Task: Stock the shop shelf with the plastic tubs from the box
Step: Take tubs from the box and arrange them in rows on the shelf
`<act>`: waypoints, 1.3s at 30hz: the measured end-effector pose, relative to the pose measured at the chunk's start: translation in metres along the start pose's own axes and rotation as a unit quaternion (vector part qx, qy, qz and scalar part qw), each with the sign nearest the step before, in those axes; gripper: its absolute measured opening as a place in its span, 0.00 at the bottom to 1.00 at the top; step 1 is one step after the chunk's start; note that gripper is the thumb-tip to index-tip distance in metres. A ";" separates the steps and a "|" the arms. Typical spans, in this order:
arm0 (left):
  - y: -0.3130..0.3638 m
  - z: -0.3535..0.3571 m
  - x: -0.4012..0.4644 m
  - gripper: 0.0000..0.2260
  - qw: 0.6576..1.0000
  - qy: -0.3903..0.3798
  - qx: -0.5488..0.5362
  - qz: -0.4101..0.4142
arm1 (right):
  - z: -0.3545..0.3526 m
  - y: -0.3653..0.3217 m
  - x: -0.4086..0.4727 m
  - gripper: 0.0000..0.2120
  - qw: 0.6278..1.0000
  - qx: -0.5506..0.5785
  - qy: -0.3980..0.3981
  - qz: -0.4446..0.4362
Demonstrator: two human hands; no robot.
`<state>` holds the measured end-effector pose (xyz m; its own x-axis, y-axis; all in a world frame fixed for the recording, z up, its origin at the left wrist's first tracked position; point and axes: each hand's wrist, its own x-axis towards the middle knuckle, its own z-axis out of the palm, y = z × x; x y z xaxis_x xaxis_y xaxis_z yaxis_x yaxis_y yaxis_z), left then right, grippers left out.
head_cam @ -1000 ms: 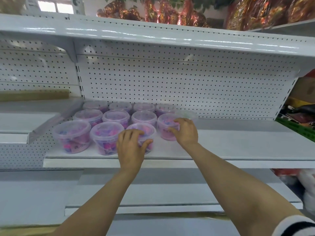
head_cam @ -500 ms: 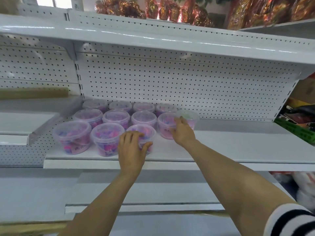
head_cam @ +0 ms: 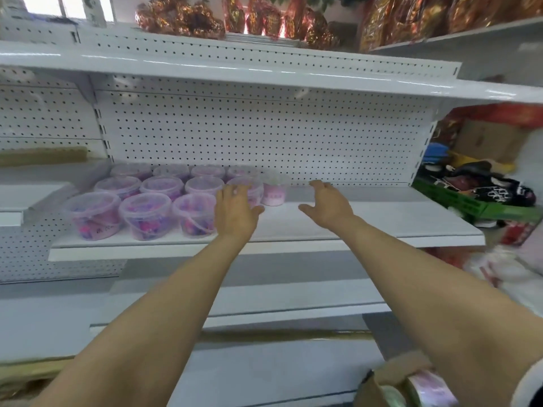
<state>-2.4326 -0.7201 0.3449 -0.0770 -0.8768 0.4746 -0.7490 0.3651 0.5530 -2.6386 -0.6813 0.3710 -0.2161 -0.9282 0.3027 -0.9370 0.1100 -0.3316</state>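
Both hands spread, holding nothing: left hand (head_cam: 235, 208) over tubs (head_cam: 145, 214); right hand (head_cam: 329, 205) above bare shelf (head_cam: 382, 218); box (head_cam: 390, 380) low, nearer right.

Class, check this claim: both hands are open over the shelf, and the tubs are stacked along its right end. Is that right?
Not quite. The head view shows the tubs grouped at the left end of the shelf, not the right. The rest holds: the left hand and right hand are both open over the shelf, holding nothing.

Both arms stretched forward; left hand (head_cam: 235, 208) and right hand (head_cam: 330, 202) open, fingers spread, holding nothing.
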 end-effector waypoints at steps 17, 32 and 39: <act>0.288 0.101 -0.227 0.21 0.975 -0.159 -0.150 0.045 | -0.170 0.256 -0.260 0.30 0.988 -0.007 0.041 0.147; 0.332 0.320 -0.287 0.23 0.926 -0.365 -0.089 0.042 | -0.100 0.465 -0.325 0.28 0.932 0.027 -0.065 0.355; 0.307 0.431 -0.305 0.20 0.870 -0.490 -0.043 0.029 | -0.028 0.540 -0.331 0.24 0.877 0.051 -0.165 0.449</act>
<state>-2.9221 -0.4759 0.0749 -0.6692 -0.6860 -0.2858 -0.6763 0.4027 0.6168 -3.0808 -0.3050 0.1168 -0.7466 -0.5376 -0.3918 -0.3962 0.8325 -0.3873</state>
